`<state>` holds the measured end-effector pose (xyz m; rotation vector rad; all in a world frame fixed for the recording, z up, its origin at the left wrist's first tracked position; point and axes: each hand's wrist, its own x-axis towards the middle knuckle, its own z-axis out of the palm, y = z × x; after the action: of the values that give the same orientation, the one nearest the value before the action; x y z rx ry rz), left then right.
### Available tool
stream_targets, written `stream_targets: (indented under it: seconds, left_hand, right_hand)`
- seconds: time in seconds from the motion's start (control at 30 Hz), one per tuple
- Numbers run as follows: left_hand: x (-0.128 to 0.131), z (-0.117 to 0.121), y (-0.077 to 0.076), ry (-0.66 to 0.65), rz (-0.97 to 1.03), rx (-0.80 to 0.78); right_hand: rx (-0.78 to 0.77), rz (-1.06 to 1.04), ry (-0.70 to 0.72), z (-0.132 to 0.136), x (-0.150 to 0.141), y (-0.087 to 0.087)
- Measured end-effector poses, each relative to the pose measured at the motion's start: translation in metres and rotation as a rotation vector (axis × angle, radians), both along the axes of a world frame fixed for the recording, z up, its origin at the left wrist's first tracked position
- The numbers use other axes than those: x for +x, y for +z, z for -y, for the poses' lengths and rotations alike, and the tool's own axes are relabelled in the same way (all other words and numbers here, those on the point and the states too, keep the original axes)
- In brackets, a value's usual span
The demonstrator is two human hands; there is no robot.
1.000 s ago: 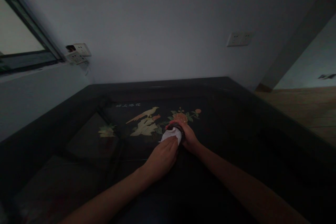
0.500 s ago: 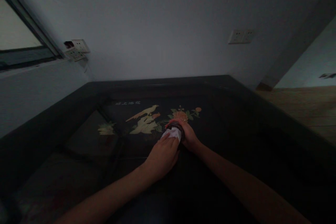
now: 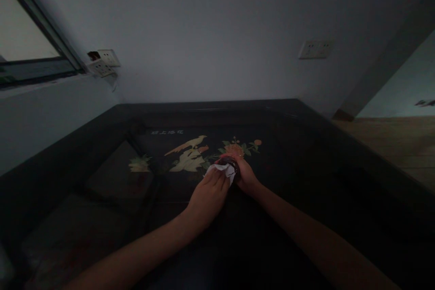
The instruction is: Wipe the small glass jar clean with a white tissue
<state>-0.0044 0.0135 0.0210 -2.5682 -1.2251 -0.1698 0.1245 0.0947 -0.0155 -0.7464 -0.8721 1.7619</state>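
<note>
Pressing a white cloth (image 3: 224,169) against a dark rounded object (image 3: 235,166): my left hand (image 3: 208,195), fingers pressed together over the cloth; my right hand (image 3: 248,178), curled around the object's far and right sides. Location: between the hands, over the middle of the bench (image 3: 278,154), just nearer me than the inlaid peony (image 3: 234,149); contact with the bench hidden. Handling, in my judgement: a firm right grip, light even fingertip pressure, the cloth spread flat to the curve, loose corners tucked in. Materials: cloth thin, soft, creased, perhaps tissue; object smooth, glinting, rounded; bench black, glossy, reflective, decorated with a pale long-tailed bird (image 3: 186,144), coral bloom and green leaves.
</note>
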Motion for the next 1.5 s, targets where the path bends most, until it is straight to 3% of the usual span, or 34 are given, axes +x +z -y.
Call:
stream_targets:
  seconds: [0.13,0.23,0.33,0.5,0.6,0.83,1.03,1.23,1.5]
  left_hand:
    - [0.004,0.0,0.008,-0.038,0.115,-0.171]
    - [0.007,0.003,0.013,0.03,0.251,-0.319]
    - [0.011,0.007,0.016,0.126,0.491,-0.502]
    - [0.016,0.008,0.02,0.084,0.839,-0.8]
    - [0.016,0.01,0.017,0.12,0.742,-0.731]
    - [0.012,0.012,-0.001,0.016,0.234,-0.293]
    - [-0.001,0.005,-0.012,-0.023,0.043,-0.08]
    - [-0.008,0.003,-0.009,0.008,-0.042,-0.116]
    - [0.003,0.019,0.016,0.042,0.002,-0.235]
  right_hand:
    - [0.01,-0.011,-0.016,0.002,-0.001,0.002]
    - [0.012,-0.011,-0.012,0.003,0.0,0.004]
    - [0.036,-0.02,-0.003,0.004,0.0,0.006]
    - [0.025,-0.031,0.004,0.003,0.0,0.006]
    - [0.029,-0.025,-0.012,0.003,-0.001,0.006]
    - [0.024,-0.04,-0.01,0.002,0.0,0.003]
    - [0.005,-0.031,-0.02,-0.001,0.0,0.0]
    - [-0.01,-0.019,-0.009,-0.001,-0.001,0.001]
    - [-0.042,-0.015,-0.025,-0.001,-0.001,0.001]
